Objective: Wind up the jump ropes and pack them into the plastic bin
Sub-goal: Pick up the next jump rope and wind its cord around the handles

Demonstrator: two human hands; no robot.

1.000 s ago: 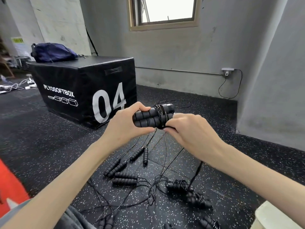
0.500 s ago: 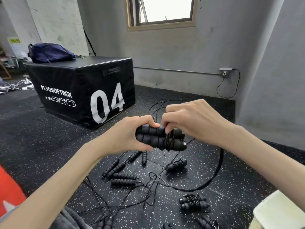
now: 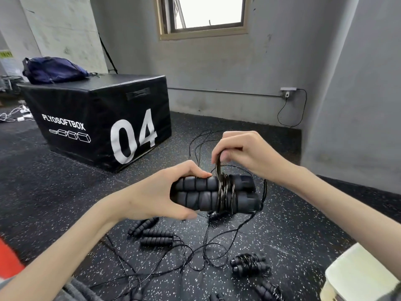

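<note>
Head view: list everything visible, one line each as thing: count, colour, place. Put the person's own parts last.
held jump rope: one, black, mid-air between both hands, cord partly wound round paired handles
wound jump ropes: at least two, black, floor lower right
loose jump ropes: several, black, floor centre, cords tangled
plyo box: one, black, white "04", floor left
bag: one, dark blue, on plyo box
plastic bin: one, pale, lower right corner
window: one, top centre
left hand: grips handles
right hand: pinches cord

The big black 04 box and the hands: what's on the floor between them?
In the head view, only thin black cord loops lie on the speckled floor there.
</note>
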